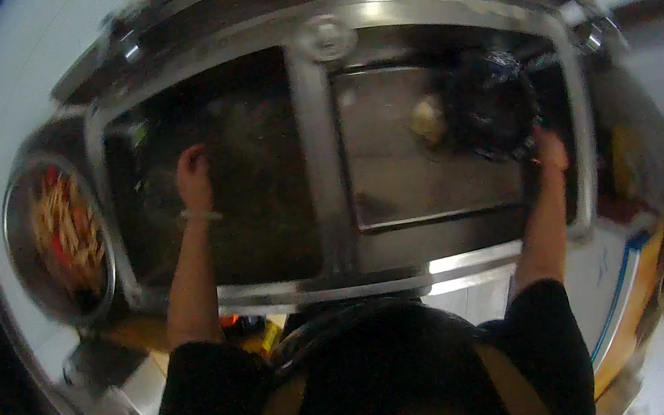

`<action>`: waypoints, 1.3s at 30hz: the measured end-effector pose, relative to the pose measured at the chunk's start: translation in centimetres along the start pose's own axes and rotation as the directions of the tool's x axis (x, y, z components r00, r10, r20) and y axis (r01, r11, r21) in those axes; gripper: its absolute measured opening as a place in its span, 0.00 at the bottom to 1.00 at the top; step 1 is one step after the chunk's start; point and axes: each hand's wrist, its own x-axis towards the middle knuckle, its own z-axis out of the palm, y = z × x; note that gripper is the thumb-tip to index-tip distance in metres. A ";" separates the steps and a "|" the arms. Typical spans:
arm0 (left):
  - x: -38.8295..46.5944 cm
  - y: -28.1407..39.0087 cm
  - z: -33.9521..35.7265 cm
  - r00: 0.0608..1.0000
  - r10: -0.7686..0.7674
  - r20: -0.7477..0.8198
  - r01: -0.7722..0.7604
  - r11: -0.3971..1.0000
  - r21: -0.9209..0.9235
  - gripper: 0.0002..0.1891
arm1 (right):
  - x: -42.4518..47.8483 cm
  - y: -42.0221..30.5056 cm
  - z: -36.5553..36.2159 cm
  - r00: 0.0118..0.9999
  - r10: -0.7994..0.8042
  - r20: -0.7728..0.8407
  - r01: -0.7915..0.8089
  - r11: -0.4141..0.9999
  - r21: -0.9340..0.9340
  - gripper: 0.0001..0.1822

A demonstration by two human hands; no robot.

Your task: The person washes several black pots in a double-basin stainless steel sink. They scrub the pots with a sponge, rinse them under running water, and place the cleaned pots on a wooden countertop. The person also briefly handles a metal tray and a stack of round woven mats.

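My left hand [193, 164] hangs over the left sink basin [263, 218], fingers loosely curled; blur hides whether anything small is in them. A pale band circles that wrist. In the right basin, my right hand [551, 150] grips the lower right edge of a dark, glossy round container [494, 106]. Whether it is a basket or a bowl is too blurred to tell. Left of it a pale yellowish lump [427, 120] rests on a rectangular metal tray [407, 190]. Small green scraps [137, 135] show at the left basin's far left.
A metal bowl [6, 224] of pale strips and red pieces stands left of the sink. A steel divider [325, 176] separates the basins, with a round metal fitting [326, 37] at its far end. Taps [130, 44] rise at the back left. Blue-edged boards [616, 300] lie at lower right.
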 end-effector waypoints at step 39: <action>10.7 -13.8 13.7 0.934 -0.040 0.355 -0.097 0.928 0.360 0.26 | -25.5 -39.0 35.7 0.591 -0.805 0.053 0.798 0.593 0.113 0.18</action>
